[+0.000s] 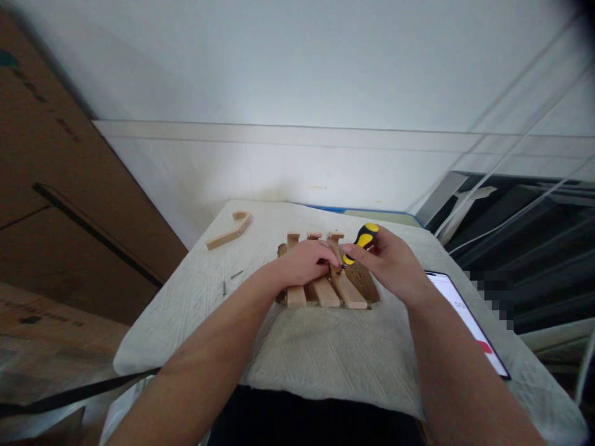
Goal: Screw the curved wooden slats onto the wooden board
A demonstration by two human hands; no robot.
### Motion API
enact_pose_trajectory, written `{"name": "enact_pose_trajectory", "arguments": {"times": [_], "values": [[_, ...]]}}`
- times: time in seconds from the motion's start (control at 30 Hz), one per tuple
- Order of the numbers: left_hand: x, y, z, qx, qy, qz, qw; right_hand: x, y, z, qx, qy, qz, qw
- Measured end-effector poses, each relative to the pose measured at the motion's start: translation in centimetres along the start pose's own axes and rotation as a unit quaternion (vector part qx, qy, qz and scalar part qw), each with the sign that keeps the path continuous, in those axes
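A small wooden assembly of three pale slats [325,291] on a darker wooden base lies on the cloth-covered table [320,353]. My left hand [304,263] rests on top of the slats, fingers curled and pressing them down. My right hand [388,263] is closed around a yellow and black screwdriver [360,241], whose tip points down at the right slat beside my left fingertips.
A loose hooked wooden piece [230,231] lies at the table's far left. Small screws [230,280] lie left of the assembly. A phone [467,319] with a lit screen lies at the right. Brown cardboard [60,204] stands to the left, a white wall behind.
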State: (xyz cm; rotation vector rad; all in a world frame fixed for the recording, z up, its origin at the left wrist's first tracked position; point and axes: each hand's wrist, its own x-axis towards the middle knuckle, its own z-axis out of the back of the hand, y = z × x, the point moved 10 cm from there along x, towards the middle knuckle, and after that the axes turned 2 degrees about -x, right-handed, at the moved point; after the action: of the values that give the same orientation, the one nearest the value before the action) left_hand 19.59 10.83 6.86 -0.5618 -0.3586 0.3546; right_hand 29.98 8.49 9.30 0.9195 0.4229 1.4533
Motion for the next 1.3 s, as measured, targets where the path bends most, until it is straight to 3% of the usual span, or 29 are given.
{"name": "enact_pose_trajectory", "arguments": {"times": [0.23,0.57,0.9,1.13,1.3], "values": [[0.1,0.5,-0.2,0.028,0.009,0.022,0.999,0.1,-0.4,-1.1,0.119,0.031,0.018,0.992],[0.0,-0.1,0.1,-0.006,0.001,0.009,1.0,-0.1,0.1,-1.8,0.153,0.052,-0.007,0.987],[0.0,-0.3,-0.1,-0.008,0.001,-0.022,1.0,-0.1,0.1,-0.7,0.079,0.013,-0.015,0.997],[0.0,0.0,0.1,-0.002,-0.003,-0.011,1.0,-0.5,0.7,0.6,-0.091,-0.06,-0.01,0.994],[-0.1,0.0,0.1,-0.007,-0.005,-0.008,1.0,-0.4,0.7,-0.6,0.019,0.009,0.003,1.0]]}}
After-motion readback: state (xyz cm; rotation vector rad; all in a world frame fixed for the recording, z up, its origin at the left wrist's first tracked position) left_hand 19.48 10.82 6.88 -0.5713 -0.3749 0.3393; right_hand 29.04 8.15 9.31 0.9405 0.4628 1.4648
